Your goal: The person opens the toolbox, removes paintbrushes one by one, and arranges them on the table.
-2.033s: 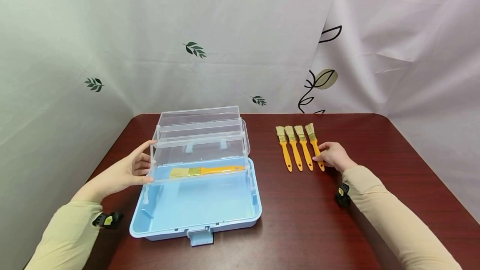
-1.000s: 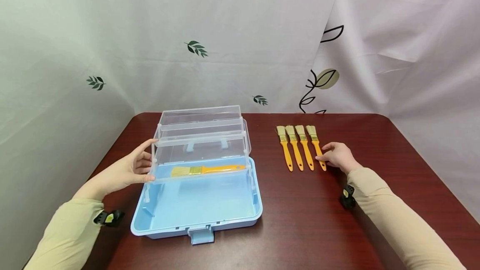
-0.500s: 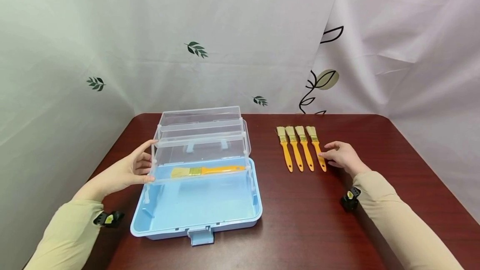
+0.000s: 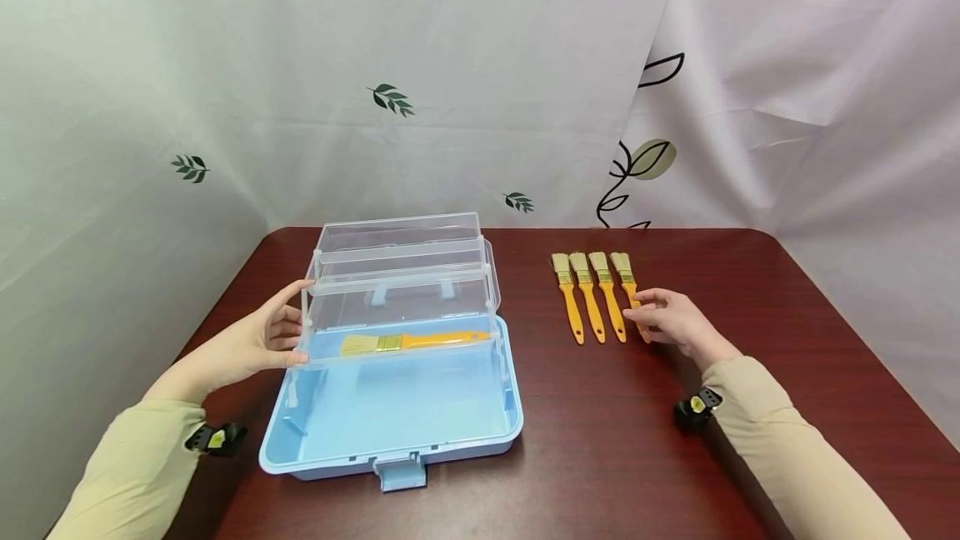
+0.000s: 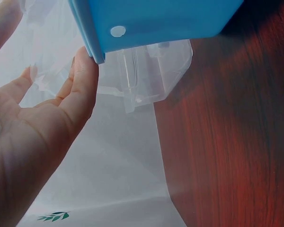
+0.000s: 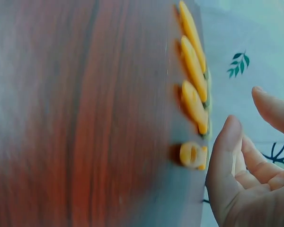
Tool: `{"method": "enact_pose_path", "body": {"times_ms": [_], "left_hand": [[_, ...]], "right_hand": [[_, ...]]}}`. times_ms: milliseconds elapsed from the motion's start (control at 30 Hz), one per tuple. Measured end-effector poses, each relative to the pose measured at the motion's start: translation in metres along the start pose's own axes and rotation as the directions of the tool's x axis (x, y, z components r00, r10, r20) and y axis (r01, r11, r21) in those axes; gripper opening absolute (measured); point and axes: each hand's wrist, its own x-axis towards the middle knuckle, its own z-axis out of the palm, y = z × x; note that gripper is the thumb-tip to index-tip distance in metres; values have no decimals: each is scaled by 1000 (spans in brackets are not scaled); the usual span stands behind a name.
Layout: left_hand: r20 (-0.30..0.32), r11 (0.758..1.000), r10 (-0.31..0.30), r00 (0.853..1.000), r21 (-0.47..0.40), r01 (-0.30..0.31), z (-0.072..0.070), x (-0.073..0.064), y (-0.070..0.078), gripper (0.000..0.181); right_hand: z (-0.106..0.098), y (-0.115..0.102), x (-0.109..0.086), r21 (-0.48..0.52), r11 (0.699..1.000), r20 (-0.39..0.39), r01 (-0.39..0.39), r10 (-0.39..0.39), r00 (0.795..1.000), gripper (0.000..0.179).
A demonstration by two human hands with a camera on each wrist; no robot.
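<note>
My left hand (image 4: 240, 350) grips the left end of a clear plastic tray (image 4: 397, 282), thumb low and index finger high. That tray belongs to a light blue toolbox (image 4: 397, 407) standing open. Inside the tray lies a paintbrush (image 4: 427, 342) with an orange handle, bristles to the left. My right hand (image 4: 678, 325) hovers with loosely bent fingers over the handle of the rightmost paintbrush (image 4: 622, 269) on the table, partly hiding it. In the right wrist view, a gap shows between my fingers and that brush's handle end (image 6: 193, 155).
Several matching paintbrushes (image 4: 592, 298) lie side by side on the dark red table (image 4: 585, 423), bristles pointing away. The toolbox's clear lid (image 4: 491, 273) leans back behind the trays. A blue latch (image 4: 401, 473) hangs at its front. A patterned white cloth (image 4: 480, 90) borders the table.
My right hand has let go of the rightmost paintbrush, which was tilted and now lies straighter in the row. The hand has risen slightly off it. My left hand keeps its grip.
</note>
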Motion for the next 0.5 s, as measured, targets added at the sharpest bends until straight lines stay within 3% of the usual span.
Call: {"method": "enact_pose_path", "body": {"times_ms": [500], "left_hand": [[6,1000,4,1000,2,-4,0,0,0,100]], "right_hand": [[26,-4,-6,94,996,167,-9,-7,986,57]]}}
